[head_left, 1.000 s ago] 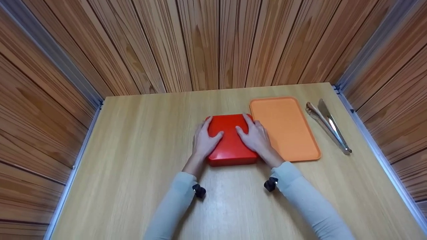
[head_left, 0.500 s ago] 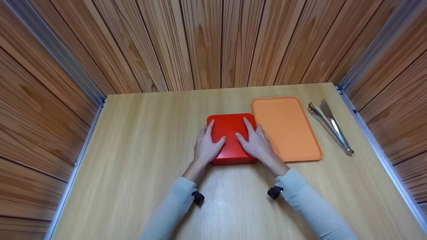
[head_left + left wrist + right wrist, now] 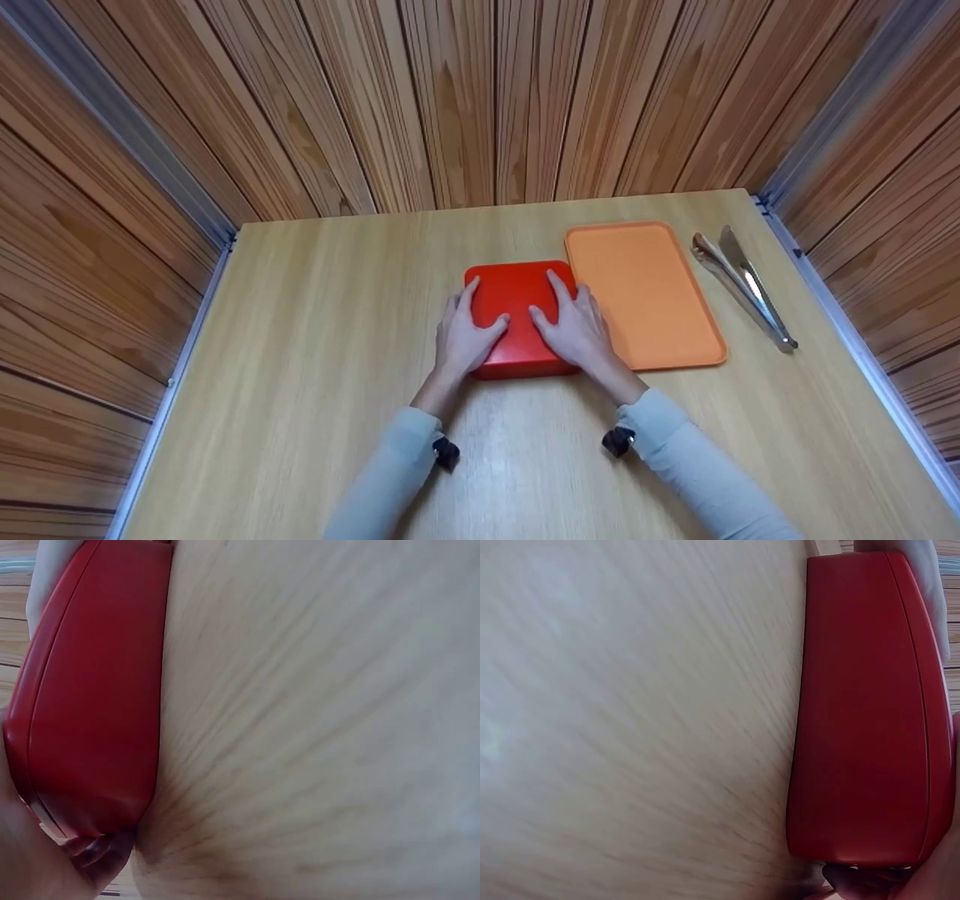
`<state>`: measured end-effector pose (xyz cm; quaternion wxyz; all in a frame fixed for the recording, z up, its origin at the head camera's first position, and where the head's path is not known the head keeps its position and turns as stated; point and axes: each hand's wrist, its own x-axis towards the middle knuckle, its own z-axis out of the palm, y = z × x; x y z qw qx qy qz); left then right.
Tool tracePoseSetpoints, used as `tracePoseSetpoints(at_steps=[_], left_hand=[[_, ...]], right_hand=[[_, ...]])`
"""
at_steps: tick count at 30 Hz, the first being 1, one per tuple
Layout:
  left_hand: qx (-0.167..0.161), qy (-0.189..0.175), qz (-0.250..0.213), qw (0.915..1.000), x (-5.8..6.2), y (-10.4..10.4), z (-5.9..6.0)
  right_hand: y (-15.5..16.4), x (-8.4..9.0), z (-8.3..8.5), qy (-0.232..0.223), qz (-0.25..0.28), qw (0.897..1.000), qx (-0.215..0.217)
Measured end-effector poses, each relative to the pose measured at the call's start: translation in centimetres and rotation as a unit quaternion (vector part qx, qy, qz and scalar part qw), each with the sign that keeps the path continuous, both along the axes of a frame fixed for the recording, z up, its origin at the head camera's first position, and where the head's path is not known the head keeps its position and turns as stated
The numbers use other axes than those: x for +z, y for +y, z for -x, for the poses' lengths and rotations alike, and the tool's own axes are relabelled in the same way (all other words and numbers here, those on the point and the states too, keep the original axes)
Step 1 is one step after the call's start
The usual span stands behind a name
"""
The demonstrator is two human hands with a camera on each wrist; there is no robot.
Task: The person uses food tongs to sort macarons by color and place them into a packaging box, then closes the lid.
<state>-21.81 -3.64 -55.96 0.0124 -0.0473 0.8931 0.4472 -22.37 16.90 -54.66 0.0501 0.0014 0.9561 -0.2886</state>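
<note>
A red lidded box point(image 3: 517, 352) stands on the wooden table in the head view, its left and right sides between two hands. The left hand point(image 3: 461, 337) holds the left side, with its thumb on top of the lid. On the opposite side the right hand point(image 3: 577, 326) grips in the same way, its thumb and forefinger spread over the lid. Both wrist views show the box's near wall point(image 3: 105, 690) with a seam below the lid point(image 3: 937, 742). Curled fingers point(image 3: 105, 859) touch its lower left side; other fingers are partly hidden.
An orange tray point(image 3: 645, 300) lies flat, right beside the box. Farther right are metal tongs point(image 3: 739, 281) and a knife-like metal piece point(image 3: 742, 259) close together. Wood-panelled walls point(image 3: 450, 105) enclose the table point(image 3: 322, 337) at the back and sides.
Both hands have slid slightly toward the person along the box, so the fingertips sit back from the lid's far edge. The box, tray and tongs stay in place.
</note>
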Motion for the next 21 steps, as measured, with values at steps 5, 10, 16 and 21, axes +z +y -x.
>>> tracePoseSetpoints(at_steps=[5,10,16,21], left_hand=[[-0.005,0.001,0.004,1.0,0.2,0.1,-0.1],[-0.011,0.004,0.002,0.9999,0.3,0.2,0.3],[-0.014,-0.016,-0.013,0.9997,0.5,-0.2,0.6],[-0.014,-0.021,0.004,0.9997,1.8,-1.0,0.9]], right_hand=[[0.1,0.0,0.0,-0.001,-0.002,1.0,-0.001],[0.4,0.1,0.3,0.004,0.005,1.0,-0.002],[0.9,0.5,0.4,-0.001,0.02,1.0,0.003],[1.9,1.9,0.8,0.014,0.038,0.999,0.01]])
